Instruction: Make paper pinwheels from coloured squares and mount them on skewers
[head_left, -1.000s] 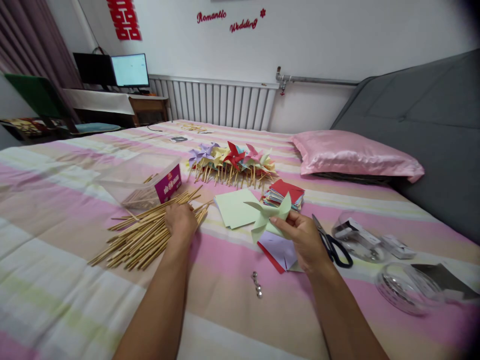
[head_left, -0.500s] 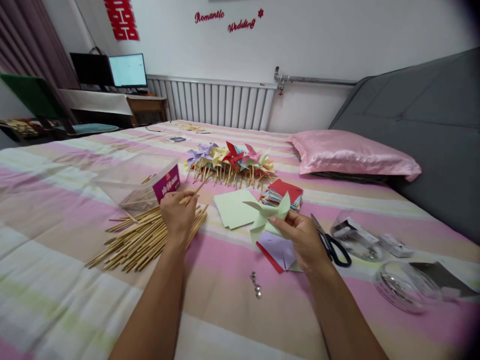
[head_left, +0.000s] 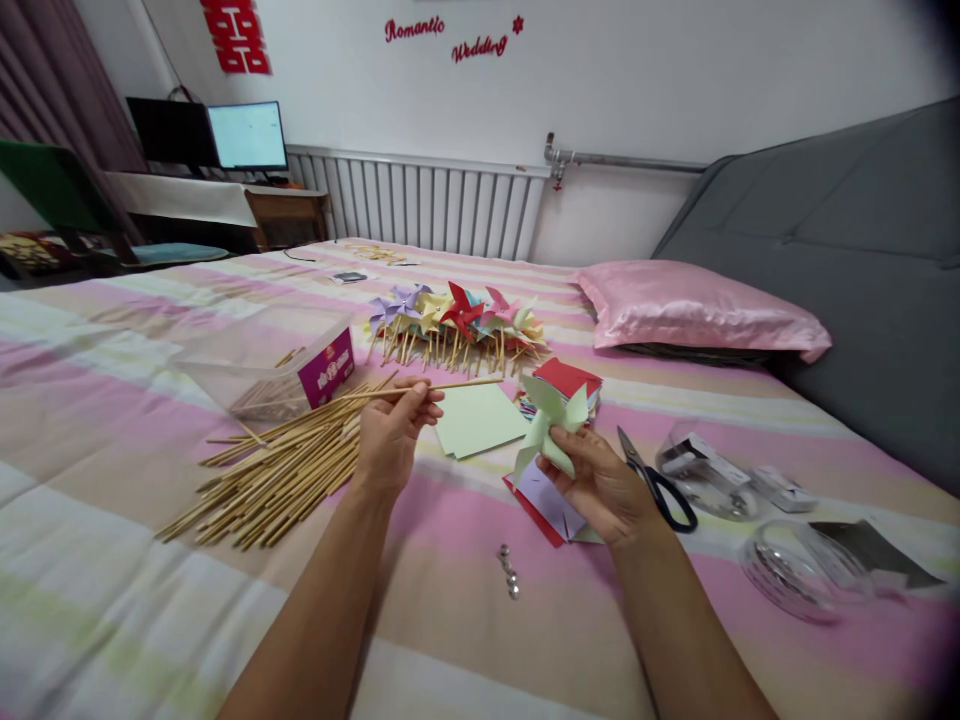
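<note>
So far, a row of finished coloured paper pinwheels on sticks lies mid-frame on the striped bed. The left hand pinches one thin wooden stick; the right hand grips a pale green folded paper pinwheel head, centre frame and, I judge, not yet mounted. Red wall lettering reads "Romantic Wedding".

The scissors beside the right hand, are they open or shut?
Shut. The scissors lie flat on the bed, the blades together as one thin line and the black handles side by side.

pale green pinwheel, pink-striped bedsheet, black-handled scissors
</note>
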